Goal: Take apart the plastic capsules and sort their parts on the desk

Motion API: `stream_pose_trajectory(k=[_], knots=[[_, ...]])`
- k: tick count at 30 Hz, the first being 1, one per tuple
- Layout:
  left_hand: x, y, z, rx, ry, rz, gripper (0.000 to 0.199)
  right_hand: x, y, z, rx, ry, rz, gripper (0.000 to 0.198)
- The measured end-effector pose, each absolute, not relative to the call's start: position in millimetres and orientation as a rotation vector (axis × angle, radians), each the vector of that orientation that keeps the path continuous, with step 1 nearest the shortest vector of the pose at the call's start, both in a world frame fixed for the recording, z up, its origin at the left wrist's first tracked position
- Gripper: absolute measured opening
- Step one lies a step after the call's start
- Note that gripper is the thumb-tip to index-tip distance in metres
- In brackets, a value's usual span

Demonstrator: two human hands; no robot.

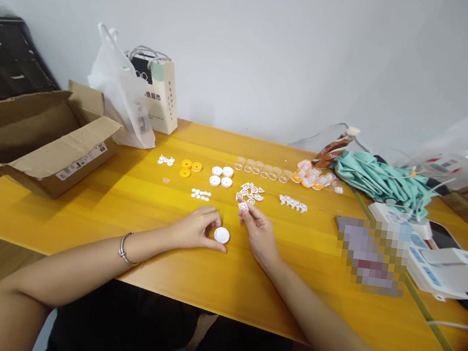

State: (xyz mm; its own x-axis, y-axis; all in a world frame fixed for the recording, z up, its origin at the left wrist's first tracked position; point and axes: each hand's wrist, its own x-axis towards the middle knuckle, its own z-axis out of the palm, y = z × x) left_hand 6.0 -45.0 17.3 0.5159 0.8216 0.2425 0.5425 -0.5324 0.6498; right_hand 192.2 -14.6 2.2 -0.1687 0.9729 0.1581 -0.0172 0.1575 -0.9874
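Head view: the left hand (199, 227) curls round a disc (221, 235) on the table (136, 191), thumb and fingers at its rim; beyond the disc, rightward, the right hand (261, 236) pinches a part (242, 206). Both are probably light and stiff; hold the disc by its rim, the perhaps fragile part by its edges.

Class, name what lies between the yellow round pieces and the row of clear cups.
Four white round pieces lie there in the head view, two rows of two.
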Motion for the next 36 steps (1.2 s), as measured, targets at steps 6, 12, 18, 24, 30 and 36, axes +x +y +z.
stream_pose_trajectory(k=[6, 12, 18, 24, 30, 36], knots=[[4.2, -49.2, 21.6, 2.211, 1.071, 0.778, 0.041, 191.6, -17.1, 4.5, -0.912, -1.198, 1.450, 0.035], [5.4, -35.7, 31.6, 2.006, 1.089, 1.164, 0.027, 187.7, -26.8, 13.9, -0.848, -1.282, 1.573, 0.037], [20.9, -26.2, 25.4, 1.802, 0.960, 1.188, 0.021, 185.9, -25.2, 11.0, -0.824, -1.290, 1.581, 0.036], [29.4, -24.4, 23.1, 1.746, 0.942, 1.306, 0.025, 183.1, -15.3, 9.8, -0.843, -1.264, 1.532, 0.033], [18.8, -19.7, 21.6, 2.145, 1.058, 1.307, 0.025, 184.3, -6.7, 14.3, -0.953, -1.309, 1.349, 0.025], [12.8, -16.9, 15.0, 2.532, 1.011, 1.317, 0.027, 182.5, -6.5, 18.0, -0.991, -1.310, 1.368, 0.025]])
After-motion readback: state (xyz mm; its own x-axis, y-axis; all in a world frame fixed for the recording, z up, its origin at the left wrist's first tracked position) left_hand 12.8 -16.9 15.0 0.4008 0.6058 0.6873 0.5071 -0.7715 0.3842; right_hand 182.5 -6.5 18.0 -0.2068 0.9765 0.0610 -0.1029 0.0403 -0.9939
